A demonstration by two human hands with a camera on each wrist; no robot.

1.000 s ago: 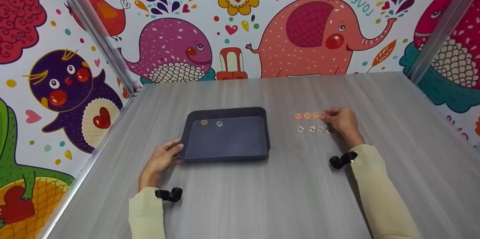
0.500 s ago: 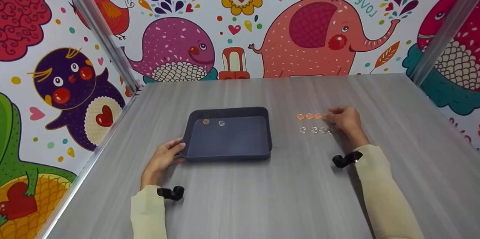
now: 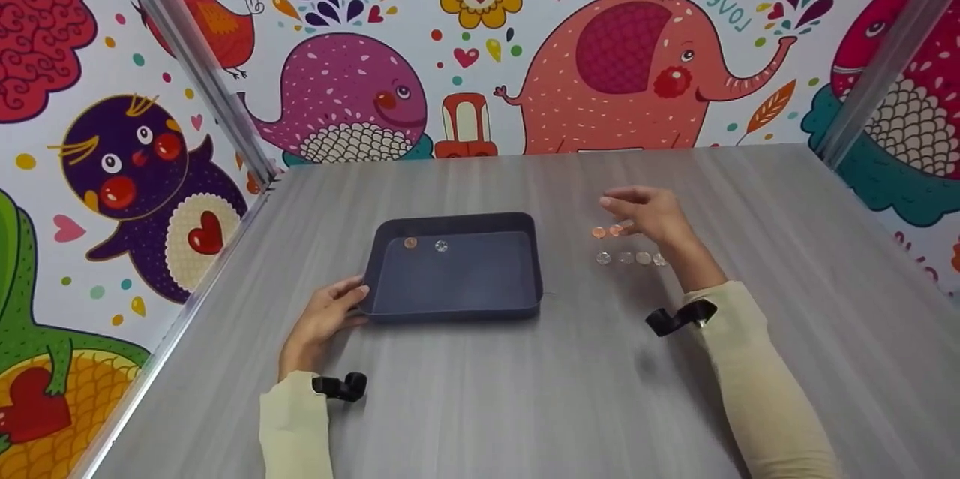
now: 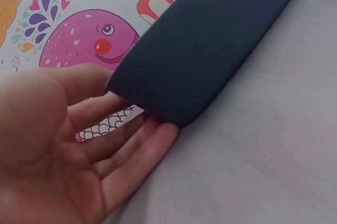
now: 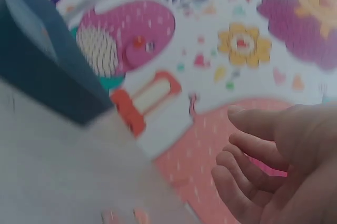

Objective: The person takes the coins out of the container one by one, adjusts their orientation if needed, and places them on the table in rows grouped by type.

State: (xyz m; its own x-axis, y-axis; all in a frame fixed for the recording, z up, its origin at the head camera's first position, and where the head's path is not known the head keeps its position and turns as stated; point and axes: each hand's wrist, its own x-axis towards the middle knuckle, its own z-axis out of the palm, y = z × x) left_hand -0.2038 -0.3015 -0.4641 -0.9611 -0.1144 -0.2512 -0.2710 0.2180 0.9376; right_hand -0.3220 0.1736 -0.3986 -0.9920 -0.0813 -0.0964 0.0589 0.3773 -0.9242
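My left hand (image 3: 321, 321) holds the dark grey rectangular tray (image 3: 454, 291) at its near left corner; in the left wrist view the fingers (image 4: 134, 161) reach under the tray's outer wall (image 4: 189, 50). Inside the tray lie a copper coin (image 3: 410, 242) and a silver coin (image 3: 441, 245). My right hand (image 3: 654, 218) hovers over the coins right of the tray, thumb and fingers loosely bent toward each other; I cannot tell whether a coin is between them. Below it show copper coins (image 3: 598, 232), partly covered, and a row of several silver coins (image 3: 643, 258).
The grey wood-look table (image 3: 480, 404) runs back to a wall (image 3: 480, 66) printed with cartoon animals. Metal posts (image 3: 199, 62) stand at its far corners. Each wrist carries a small black camera (image 3: 341, 387).
My right hand has risen from the right end of the copper row and moved left and back. Fewer copper coins show beside it now. My left hand and the tray stay in place.
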